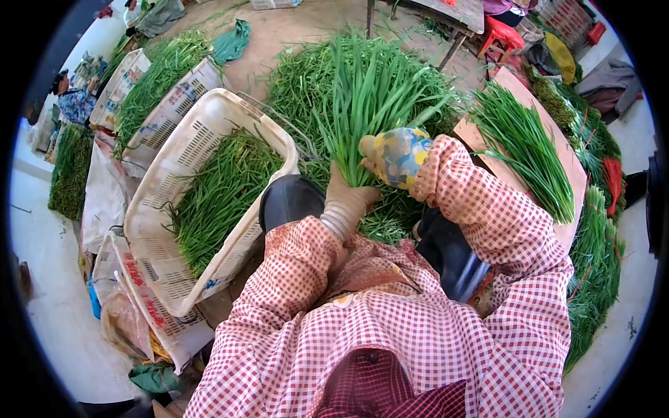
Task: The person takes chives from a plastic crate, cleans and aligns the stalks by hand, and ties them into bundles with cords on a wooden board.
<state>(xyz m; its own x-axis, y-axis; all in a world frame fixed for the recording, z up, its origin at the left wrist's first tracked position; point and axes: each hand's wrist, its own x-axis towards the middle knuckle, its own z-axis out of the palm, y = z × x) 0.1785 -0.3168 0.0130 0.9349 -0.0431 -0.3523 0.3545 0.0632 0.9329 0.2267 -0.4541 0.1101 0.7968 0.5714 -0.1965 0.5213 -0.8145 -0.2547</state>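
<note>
A bunch of long green leafy stalks [359, 97] stands upright before my body, its leaves fanned away from me. Around its lower end my left hand [346, 200], in a tan glove, is wrapped. My right hand [397, 157], in a blue and yellow patterned glove, is closed against the right side of the same bunch, its fingertips at the stalks. Behind and beneath lies a large heap of loose green stalks [296, 87]. To the right, a neat pile of stalks [526, 150] rests on a tan board [568, 171].
A white plastic basket [157, 209] with greens stands at left, with more filled crates [167, 108] behind. Tied green bundles [596, 272] and red ties [613, 182] lie at far right. A table [446, 10] stands at the top; a person [75, 104] is at far left.
</note>
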